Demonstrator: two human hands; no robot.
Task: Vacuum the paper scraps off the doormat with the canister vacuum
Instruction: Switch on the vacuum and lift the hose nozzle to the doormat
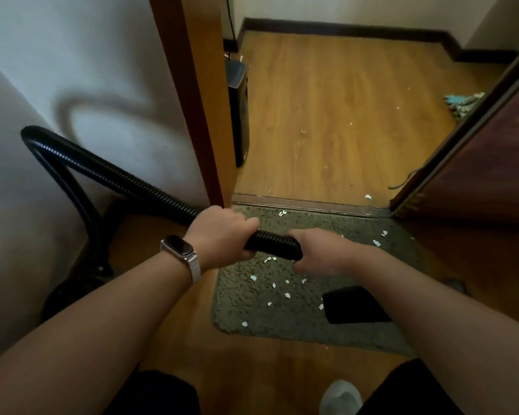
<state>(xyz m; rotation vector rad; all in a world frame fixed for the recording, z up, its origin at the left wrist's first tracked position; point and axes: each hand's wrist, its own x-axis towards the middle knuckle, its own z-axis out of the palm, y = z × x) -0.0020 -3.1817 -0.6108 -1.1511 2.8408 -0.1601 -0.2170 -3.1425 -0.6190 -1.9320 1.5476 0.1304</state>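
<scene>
Left hand (222,235): fingers curled round the black hose (117,174); a watch (179,246) sits on the wrist.
Right hand (318,253): grips the hose's end just beside the left hand, with a short ribbed stretch showing between them.
Hose: loops up along the wall at left, then drops to the dim, dark vacuum body (69,292) on the floor.
Doormat (246,307): grey-green, below both hands, against the door threshold.
Paper scraps (254,277): white bits scattered over the doormat, a few on the wood floor (327,115) beyond.
Flat black piece (354,304): lies on the doormat, partly hidden by the right forearm.
Doorway: wooden frame (198,100) at left, dark door (477,163) at right.
</scene>
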